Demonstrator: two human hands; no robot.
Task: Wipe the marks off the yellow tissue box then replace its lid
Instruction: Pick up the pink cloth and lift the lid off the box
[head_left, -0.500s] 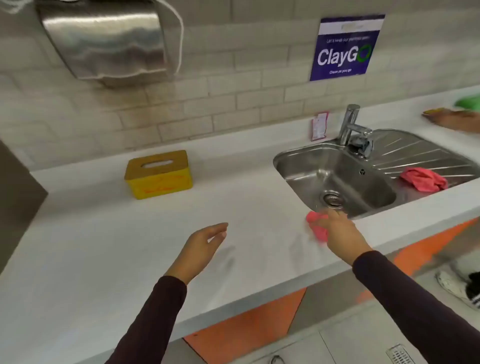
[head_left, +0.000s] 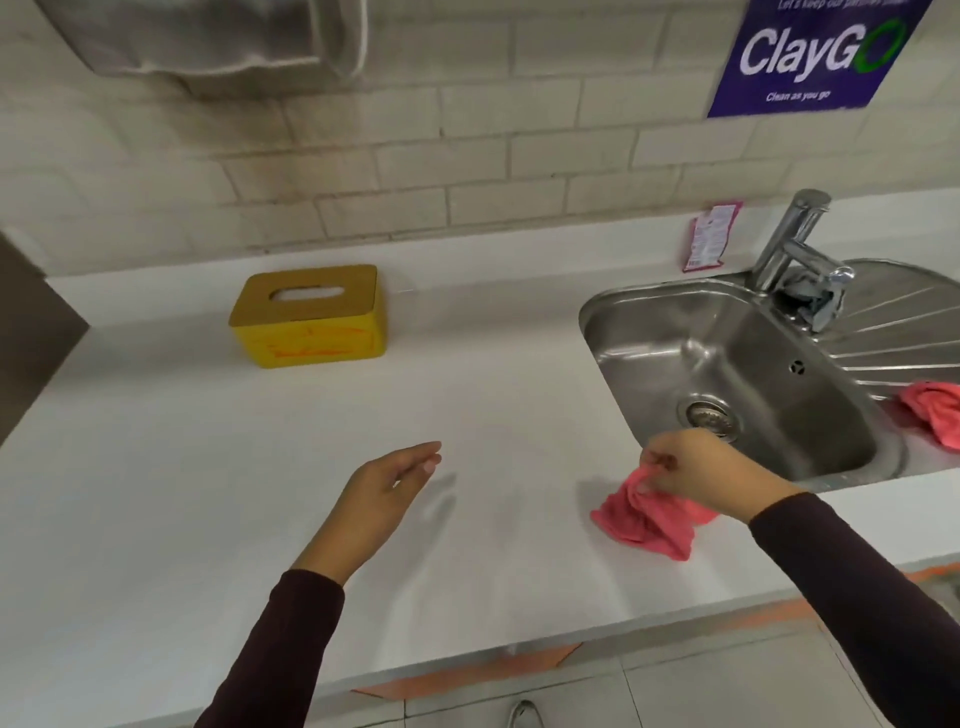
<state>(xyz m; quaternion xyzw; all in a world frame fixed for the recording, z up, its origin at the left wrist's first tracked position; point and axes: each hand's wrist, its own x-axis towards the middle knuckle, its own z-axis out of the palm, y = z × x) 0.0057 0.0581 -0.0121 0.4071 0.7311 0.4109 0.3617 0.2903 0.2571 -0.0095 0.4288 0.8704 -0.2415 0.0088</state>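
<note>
countertop: right hand pinching cloth

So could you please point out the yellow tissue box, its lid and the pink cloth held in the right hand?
yellow tissue box (head_left: 317, 345): head view, marked front face.
lid (head_left: 353, 306): head view, top surface right of the slot.
pink cloth (head_left: 641, 519): head view, middle of the hanging folds.

Yellow tissue box, rectangular, upright on the counter well beyond the left hand and far to the left of the right hand; orange-red marks streak its near face. Its tan lid, with an oval slot, sits flat on top, closed. Neither hand touches the box.
</note>
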